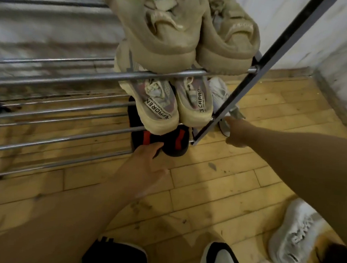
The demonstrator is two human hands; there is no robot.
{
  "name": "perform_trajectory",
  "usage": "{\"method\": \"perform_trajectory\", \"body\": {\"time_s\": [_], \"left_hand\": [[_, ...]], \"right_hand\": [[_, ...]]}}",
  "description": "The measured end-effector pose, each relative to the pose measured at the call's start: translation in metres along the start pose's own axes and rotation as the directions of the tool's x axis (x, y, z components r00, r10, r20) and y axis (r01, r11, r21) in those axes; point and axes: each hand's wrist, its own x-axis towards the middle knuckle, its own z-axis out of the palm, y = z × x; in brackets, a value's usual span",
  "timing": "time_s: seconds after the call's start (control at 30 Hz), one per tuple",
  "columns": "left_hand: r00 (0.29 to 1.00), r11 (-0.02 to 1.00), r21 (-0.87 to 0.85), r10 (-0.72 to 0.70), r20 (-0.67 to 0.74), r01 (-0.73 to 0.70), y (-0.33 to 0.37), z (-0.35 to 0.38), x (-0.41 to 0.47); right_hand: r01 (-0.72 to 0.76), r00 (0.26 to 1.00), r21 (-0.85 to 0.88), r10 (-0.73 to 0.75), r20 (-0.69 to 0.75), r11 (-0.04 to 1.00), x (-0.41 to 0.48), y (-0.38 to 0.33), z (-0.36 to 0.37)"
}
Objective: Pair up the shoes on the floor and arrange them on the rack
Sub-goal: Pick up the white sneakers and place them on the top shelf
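Your left hand (143, 164) is stretched out to the right end of the rack's (69, 77) lowest tier, where a black pair (178, 144) with red stripes sits with its heels facing you. The fingers look fairly straight and close together, and their tips rest against the heel of the left black shoe. No curl or pinch around it shows.

Your right hand (237, 133) reaches past the rack's dark right-hand side post, low down, to a white shoe (219, 93) that lies on the floor (205, 185) just outside the rack's right end. The fingertips run in behind the post and blur there. You cannot tell from this view whether the hand has hold of the shoe or only touches it.

Two pairs are set at the right end of the rack above the black one. A cream pair (176, 107) with lettered heel straps is on the middle tier, side by side, heels towards you. A bulky beige pair (175, 39) is on the top tier, also heels out and touching each other. The bars to the left of all three pairs carry nothing that shows.

A white sneaker (296, 234) lies on the wooden floor near the lower right, well apart from the rack. At the bottom edge a black shoe (116, 254) and a black-and-white shoe (219, 259) are partly cut off. Whether they are on your feet cannot be made out.
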Motion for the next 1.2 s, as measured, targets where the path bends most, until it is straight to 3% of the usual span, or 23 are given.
{"method": "perform_trajectory", "body": {"time_s": [0.1,0.23,0.33,0.4,0.43,0.47,0.5,0.57,0.73,0.83,0.97,1.07,1.13,1.2], "left_hand": [[1.0,1.0,-0.014,-0.005,0.003,0.005,-0.004,0.003,-0.011],[0.993,0.999,-0.041,-0.001,0.115,0.006,-0.002,0.015,-0.034],[0.983,0.996,0.01,0.086,0.164,-0.089,0.024,0.022,-0.06],[0.958,0.981,-0.008,0.192,0.215,-0.194,0.054,0.024,-0.08],[0.94,0.968,-0.018,0.246,0.238,-0.249,0.069,0.027,-0.089],[0.925,0.956,-0.036,0.29,0.245,-0.291,0.084,0.03,-0.096],[0.918,0.948,-0.074,0.318,0.238,-0.309,0.1,0.032,-0.103],[0.921,0.936,-0.169,0.337,0.196,-0.307,0.13,0.031,-0.117],[0.906,0.903,-0.093,0.422,0.019,-0.419,0.186,0.021,-0.148],[0.891,0.888,-0.068,0.453,-0.039,-0.455,0.21,0.022,-0.163],[0.848,0.85,-0.034,0.521,-0.097,-0.526,0.252,0.022,-0.18],[0.784,0.782,0.088,0.62,-0.003,-0.618,0.286,0.023,-0.194],[0.744,0.716,0.208,0.655,0.129,-0.666,0.304,0.026,-0.205],[0.719,0.646,0.316,0.638,0.277,-0.695,0.318,0.031,-0.214]], "right_hand": [[0.073,0.996,0.005,-0.073,-0.049,0.997,-0.044,-0.012,0.008],[0.257,0.958,-0.005,-0.254,0.137,0.966,-0.127,-0.013,0.02],[0.33,0.919,0.14,-0.352,0.178,0.933,-0.19,-0.012,-0.003],[0.271,0.947,0.314,-0.311,0.084,0.91,-0.223,-0.01,-0.028],[0.202,0.965,0.482,-0.256,0.049,0.853,-0.237,-0.008,-0.041],[0.138,0.977,0.673,-0.213,0.03,0.727,-0.252,-0.004,-0.051],[0.092,0.982,0.827,-0.191,0.018,0.554,-0.267,0.0,-0.059],[0.036,0.987,0.973,-0.162,0.002,0.228,-0.293,0.008,-0.068],[0.045,0.996,0.964,-0.064,-0.064,-0.263,-0.342,0.024,-0.079],[0.106,0.989,0.91,-0.049,-0.137,-0.4,-0.369,0.033,-0.089],[0.249,0.961,0.86,0.006,-0.275,-0.446,-0.412,0.057,-0.099],[0.344,0.933,0.84,0.055,-0.355,-0.419,-0.45,0.085,-0.097],[0.388,0.921,0.868,0.088,-0.38,-0.309,-0.474,0.105,-0.085],[0.409,0.91,0.903,0.142,-0.391,-0.134,-0.497,0.123,-0.067]]}}
